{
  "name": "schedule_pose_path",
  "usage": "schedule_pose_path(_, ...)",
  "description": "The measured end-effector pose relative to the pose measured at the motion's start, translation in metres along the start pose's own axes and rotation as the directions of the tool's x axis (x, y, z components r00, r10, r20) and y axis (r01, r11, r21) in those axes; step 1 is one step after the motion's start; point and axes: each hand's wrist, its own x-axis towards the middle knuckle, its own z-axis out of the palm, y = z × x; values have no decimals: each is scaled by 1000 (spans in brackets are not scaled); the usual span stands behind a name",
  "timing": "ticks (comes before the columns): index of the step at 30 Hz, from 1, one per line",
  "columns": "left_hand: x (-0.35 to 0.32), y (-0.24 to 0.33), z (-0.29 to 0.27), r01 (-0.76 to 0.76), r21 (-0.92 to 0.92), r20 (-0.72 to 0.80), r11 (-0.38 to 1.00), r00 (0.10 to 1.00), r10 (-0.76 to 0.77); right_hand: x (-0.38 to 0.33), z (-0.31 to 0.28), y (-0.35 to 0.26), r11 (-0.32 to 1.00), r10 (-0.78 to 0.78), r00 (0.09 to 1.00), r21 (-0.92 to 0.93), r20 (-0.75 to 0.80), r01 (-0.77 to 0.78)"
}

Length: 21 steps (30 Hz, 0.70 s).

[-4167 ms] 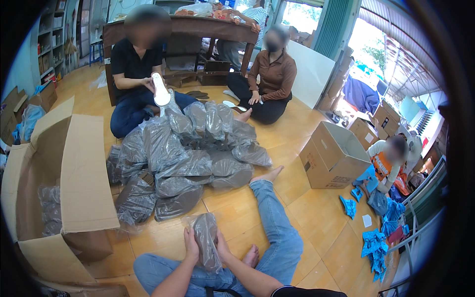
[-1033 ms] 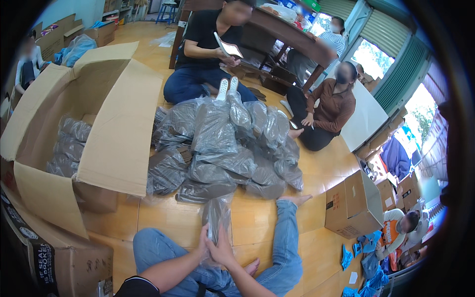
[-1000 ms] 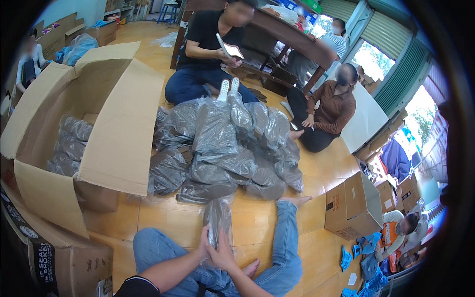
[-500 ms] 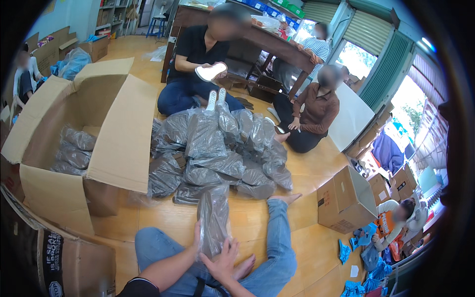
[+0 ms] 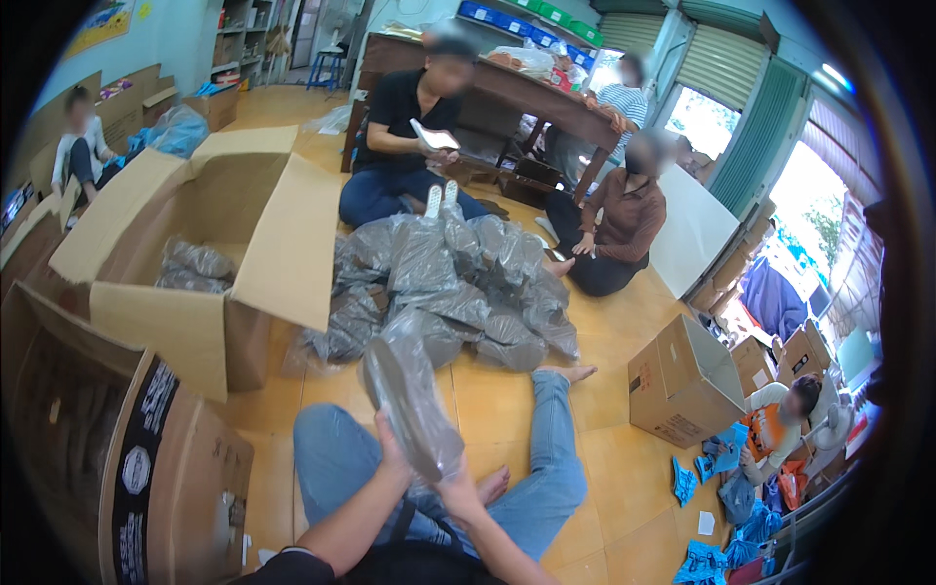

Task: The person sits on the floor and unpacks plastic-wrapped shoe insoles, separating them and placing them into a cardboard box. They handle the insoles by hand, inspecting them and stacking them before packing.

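Observation:
A clear plastic bag of brown shoe soles (image 5: 411,395) is held up in front of me, tilted with its far end to the left. My left hand (image 5: 394,450) grips its left side, fingers partly hidden behind it. At the near end, my right hand (image 5: 458,490) closes around the bag's lower right corner. Beyond it lies a heap of similar grey-brown bagged soles (image 5: 439,278) on the floor. Two pale soles (image 5: 442,199) stick up out of a bag on top of the heap.
An open cardboard box (image 5: 161,327) with bagged soles inside stands left of the heap. Nearer on the left is another open carton (image 5: 180,487). A smaller box (image 5: 682,380) sits to the right. Across the heap, a seated person (image 5: 400,136) holds a white-faced sole.
Both hands have lifted the bag off my lap and tipped its far end leftward. My view has shifted, showing more of the left carton. The person across has turned the white-faced sole.

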Motion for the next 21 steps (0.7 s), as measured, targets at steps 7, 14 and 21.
schedule_pose_path(7, -66, 31, 61, 57, 62, 351, 996, 933, -76, -49, 5, -57, 858, 260, 927, 375, 270, -350)
schedule_pose_path(14, -118, 81, 91, -80, 24, 467, 996, 882, 60, -37, 21, -102, 661, -301, 577, -270, 759, 700)
schedule_pose_path(21, -113, 39, 78, -7, -109, -64, 994, 998, 0, -62, -14, -130, 781, 15, 754, -479, 656, 401)
